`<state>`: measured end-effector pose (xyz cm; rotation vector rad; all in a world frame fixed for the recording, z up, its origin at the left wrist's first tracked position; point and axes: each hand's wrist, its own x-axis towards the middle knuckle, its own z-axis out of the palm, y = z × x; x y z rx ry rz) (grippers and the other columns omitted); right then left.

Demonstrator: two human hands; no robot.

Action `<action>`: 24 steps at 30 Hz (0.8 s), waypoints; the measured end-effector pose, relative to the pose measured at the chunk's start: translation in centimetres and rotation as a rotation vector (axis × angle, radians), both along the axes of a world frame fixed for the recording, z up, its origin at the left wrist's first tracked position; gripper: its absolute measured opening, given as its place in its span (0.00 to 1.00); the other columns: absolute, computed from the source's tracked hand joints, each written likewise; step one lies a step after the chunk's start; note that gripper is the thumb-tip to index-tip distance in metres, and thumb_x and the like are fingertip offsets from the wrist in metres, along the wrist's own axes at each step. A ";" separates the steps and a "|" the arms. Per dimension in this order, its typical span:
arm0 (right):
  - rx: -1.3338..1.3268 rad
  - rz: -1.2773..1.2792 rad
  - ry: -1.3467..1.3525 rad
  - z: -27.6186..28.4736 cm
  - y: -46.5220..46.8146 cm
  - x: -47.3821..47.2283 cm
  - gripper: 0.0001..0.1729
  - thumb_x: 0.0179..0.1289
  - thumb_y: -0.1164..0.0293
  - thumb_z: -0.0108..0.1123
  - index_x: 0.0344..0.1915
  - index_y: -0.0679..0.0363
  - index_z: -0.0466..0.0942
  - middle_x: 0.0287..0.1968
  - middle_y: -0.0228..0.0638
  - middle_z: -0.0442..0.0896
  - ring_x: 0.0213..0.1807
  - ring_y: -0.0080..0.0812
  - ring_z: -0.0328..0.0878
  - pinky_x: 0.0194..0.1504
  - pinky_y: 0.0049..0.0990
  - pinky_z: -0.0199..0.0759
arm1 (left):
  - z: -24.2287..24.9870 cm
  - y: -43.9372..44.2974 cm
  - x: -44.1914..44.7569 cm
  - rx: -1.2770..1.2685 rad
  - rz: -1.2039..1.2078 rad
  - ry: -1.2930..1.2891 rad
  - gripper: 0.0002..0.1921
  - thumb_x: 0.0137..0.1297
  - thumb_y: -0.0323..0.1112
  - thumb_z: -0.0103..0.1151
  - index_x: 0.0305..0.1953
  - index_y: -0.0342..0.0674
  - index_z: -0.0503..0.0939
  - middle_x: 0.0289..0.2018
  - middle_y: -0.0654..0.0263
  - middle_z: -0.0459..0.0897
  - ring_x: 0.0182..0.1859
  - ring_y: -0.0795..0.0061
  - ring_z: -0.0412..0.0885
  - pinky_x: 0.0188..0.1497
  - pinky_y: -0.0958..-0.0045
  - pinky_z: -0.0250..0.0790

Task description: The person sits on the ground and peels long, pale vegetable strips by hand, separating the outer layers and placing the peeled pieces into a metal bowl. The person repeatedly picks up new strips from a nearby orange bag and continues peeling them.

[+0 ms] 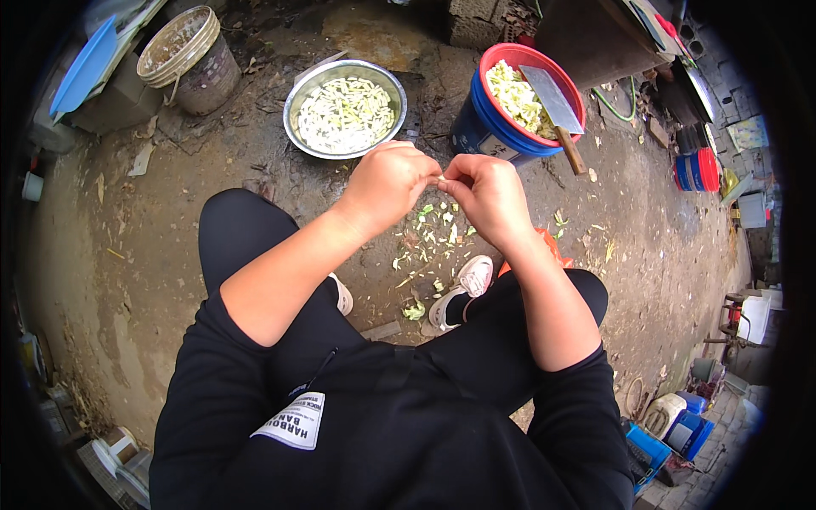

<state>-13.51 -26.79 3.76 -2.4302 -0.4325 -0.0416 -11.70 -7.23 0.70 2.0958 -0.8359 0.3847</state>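
Note:
My left hand (390, 182) and my right hand (489, 190) meet in front of me, fingertips pinching a small pale vegetable piece (440, 179) that they mostly cover. Just beyond my left hand sits a metal basin (290, 131) holding many short, pale green-white cut stalks (347, 115), apparently in water. Past my right hand, a red basin (577, 95) rests on top of a blue bucket (464, 131) and is heaped with chopped pale vegetable (512, 95). A cleaver (549, 95) lies across that basin, its wooden handle (570, 151) sticking out over the rim toward me.
Vegetable scraps (446, 229) litter the dirt-stained ground between my feet. An orange plastic bag (553, 247) lies by my right leg. A dirty bucket (207, 80) stands at the far left, near a blue lid-like object (84, 67). Buckets and crates (647, 452) line the right side.

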 end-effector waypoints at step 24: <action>0.165 0.185 0.248 -0.9 -0.1 -0.4 0.20 0.64 0.71 0.72 0.55 0.65 0.83 0.43 0.41 0.89 0.45 0.27 0.87 0.50 0.28 0.79 | 1.2 1.5 2.6 -1.356 -0.110 0.951 0.09 0.77 0.31 0.59 0.53 0.36 0.78 0.53 0.51 0.86 0.57 0.63 0.85 0.66 0.63 0.77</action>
